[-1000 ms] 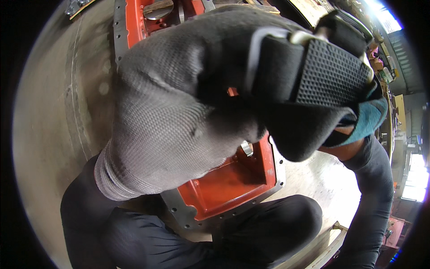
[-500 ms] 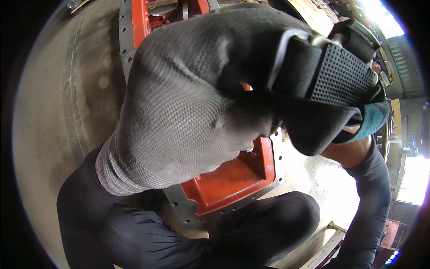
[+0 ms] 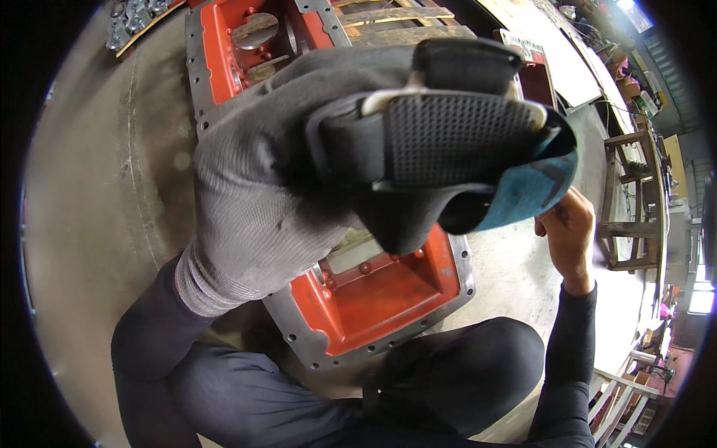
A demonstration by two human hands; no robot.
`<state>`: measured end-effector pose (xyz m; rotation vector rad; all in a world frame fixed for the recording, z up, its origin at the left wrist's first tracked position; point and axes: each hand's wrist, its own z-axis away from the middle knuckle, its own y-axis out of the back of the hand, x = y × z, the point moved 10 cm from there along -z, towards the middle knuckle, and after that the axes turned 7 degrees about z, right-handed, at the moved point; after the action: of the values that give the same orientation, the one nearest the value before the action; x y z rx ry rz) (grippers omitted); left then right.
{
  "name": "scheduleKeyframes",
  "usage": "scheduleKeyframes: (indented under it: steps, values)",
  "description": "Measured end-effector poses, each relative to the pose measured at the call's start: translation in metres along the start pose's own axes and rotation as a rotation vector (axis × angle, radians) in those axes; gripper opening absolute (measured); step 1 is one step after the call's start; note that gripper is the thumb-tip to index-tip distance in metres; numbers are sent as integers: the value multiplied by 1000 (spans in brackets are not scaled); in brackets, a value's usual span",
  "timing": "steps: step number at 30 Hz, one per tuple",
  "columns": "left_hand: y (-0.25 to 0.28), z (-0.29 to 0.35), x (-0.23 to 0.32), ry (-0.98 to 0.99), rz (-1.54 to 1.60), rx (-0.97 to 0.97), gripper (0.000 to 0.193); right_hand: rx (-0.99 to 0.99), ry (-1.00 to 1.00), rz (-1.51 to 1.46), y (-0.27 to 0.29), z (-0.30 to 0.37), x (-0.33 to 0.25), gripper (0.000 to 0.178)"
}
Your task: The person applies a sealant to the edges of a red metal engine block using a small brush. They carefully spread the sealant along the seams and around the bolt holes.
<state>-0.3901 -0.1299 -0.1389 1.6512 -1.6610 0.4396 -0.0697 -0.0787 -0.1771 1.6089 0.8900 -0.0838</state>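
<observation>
My left hand (image 3: 254, 194), in a grey knit glove with darker parts, reaches up close in front of me. Across its far end lies a black strap (image 3: 455, 138) with a textured pad, pale buckle pieces and a teal band. Whether the strap goes round the hand or is gripped cannot be told; the left fingers are hidden. My bare right hand (image 3: 569, 231) is closed at the lower end of the teal band, with its fingertips partly behind it. Below and behind the glove stands a red-painted metal casing (image 3: 381, 302) with a grey, bolt-holed flange, partly covered by my left hand.
Wooden pallet slats (image 3: 403, 16) lie past the casing. Grey metal parts (image 3: 134, 22) sit at the far left on the concrete floor. To the right are a wooden stand (image 3: 635, 224) and a pale slatted frame (image 3: 624, 407). My bent knees flank the casing's near end.
The strap and the far end of my left hand have shifted left. My right hand, mostly hidden behind the strap before, has come into view lower down at the teal band.
</observation>
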Motion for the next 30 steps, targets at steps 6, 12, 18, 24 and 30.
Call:
scheduleKeyframes:
  steps: [6, 12, 18, 24, 30]
  values:
    - [-2, 27, -6, 126, 13, 30, 74, 84, -67, -189, -9, 19, 19, 14]
    - [20, 63, -25, 259, 134, 341, 72, 138, -139, -277, -16, 34, 42, 15]
    - [27, 76, -30, 330, 248, 472, 77, 175, -165, -347, -21, 34, 50, 18]
    - [36, 77, -27, 312, -41, 321, 74, 198, -182, -369, -31, 34, 51, 19]
    - [25, 66, 1, -16, -476, 163, 61, 189, -263, -389, -38, 34, 59, 19]
